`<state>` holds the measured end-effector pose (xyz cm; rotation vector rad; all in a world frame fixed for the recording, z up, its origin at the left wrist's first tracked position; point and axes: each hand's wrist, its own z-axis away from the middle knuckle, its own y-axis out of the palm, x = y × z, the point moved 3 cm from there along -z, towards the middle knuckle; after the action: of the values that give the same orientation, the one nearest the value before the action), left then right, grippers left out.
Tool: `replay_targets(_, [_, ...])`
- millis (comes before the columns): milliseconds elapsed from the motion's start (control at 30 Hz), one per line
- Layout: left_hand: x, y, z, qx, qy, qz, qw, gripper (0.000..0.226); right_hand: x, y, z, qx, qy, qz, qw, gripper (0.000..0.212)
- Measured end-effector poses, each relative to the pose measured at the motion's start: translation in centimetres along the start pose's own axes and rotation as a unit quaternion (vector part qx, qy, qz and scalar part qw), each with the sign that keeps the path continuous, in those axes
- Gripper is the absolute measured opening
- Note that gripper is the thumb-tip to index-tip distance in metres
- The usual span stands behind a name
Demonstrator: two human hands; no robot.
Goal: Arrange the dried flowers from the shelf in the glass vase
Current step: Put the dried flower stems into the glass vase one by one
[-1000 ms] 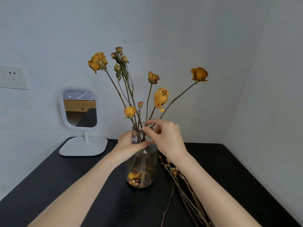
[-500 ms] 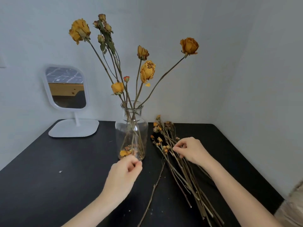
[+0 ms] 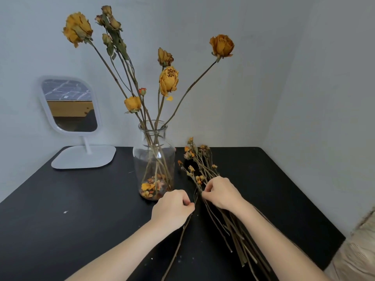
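Beside rounded glass vase (image 3: 154, 159), thin woody stems (image 3: 236, 236).

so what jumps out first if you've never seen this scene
Tall dried yellow roses fan out of the glass vase at mid-table. Right of it a bundle of dried stems lies on the black table, the right hand pinching into it and the left hand pinching a loose stem beside it. A white mirror stands back left.
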<state>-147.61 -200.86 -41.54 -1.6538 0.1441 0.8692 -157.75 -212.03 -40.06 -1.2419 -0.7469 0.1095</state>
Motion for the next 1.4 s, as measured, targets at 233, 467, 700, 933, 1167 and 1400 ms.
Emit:
replay_targets(233, [-2.1, 1.3, -2.2, -0.030, -0.018, -0.021, 0.999, 0.020, -1.4, -2.9, 0.7, -0.055, -0.037, -0.130, 0.989, 0.007])
replay_targets(467, [-3.0, 3.2, -4.5, -0.018, -0.103, -0.039, 0.994, 0.017, -2.9, -4.1, 1.7, -0.081, -0.040, -0.156, 0.984, 0.005])
replay_targets(700, [-2.2, 2.6, -4.7, -0.032, -0.140, 0.051, 0.988, 0.033, -3.4, -4.9, 2.2, -0.082, -0.033, -0.176, 0.980, 0.004])
replay_targets(933, [-3.3, 1.4, -3.9, -0.062, -0.061, 0.100, 0.991, 0.029, -3.2, -5.4, 2.4, -0.115, -0.026, -0.217, 0.969, 0.005])
replay_targets(1167, [-8.0, -3.5, 1.5, -0.110, 0.149, 0.082, 0.979, 0.009, -3.0, -5.8, 2.6, -0.209, -0.012, -0.275, 0.938, 0.007])
replay_targets(1400, [-7.9, -11.9, 6.1, -0.256, 0.276, 0.115, 0.919, 0.008, -1.7, -6.1, 3.3, -0.226, -0.037, -0.296, 0.927, 0.003])
